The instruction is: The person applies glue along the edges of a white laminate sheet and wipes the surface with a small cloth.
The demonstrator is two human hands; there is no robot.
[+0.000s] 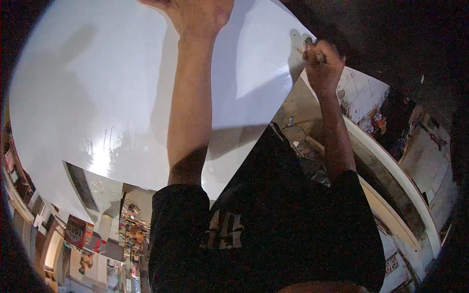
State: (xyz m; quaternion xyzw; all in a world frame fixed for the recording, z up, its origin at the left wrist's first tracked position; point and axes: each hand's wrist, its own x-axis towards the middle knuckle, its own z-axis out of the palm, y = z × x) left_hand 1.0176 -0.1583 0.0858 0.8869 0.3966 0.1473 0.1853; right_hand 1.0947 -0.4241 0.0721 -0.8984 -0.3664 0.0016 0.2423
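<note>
A large glossy white panel (pixel 122 63) spreads under my arms and fills the upper left. My left hand (pixel 200 14) reaches over it at the top edge of the picture. Part of that hand stretches out to the left, looking flat and open, while most fingertips are cut off. At the panel's right edge, my right hand (pixel 322 56) is closed in a pinch. Something small and dark seems to sit at its fingertips, too unclear to name. A small yellowish mark or piece lies on the panel just left of these fingers.
A long curved pale beam (pixel 395 168) runs down the right side. Behind it, loose clutter (pixel 376 119) lies by a white surface. Crowded shelves (pixel 132 229) and a red object (pixel 96 242) stand at the lower left. The far upper right is dark.
</note>
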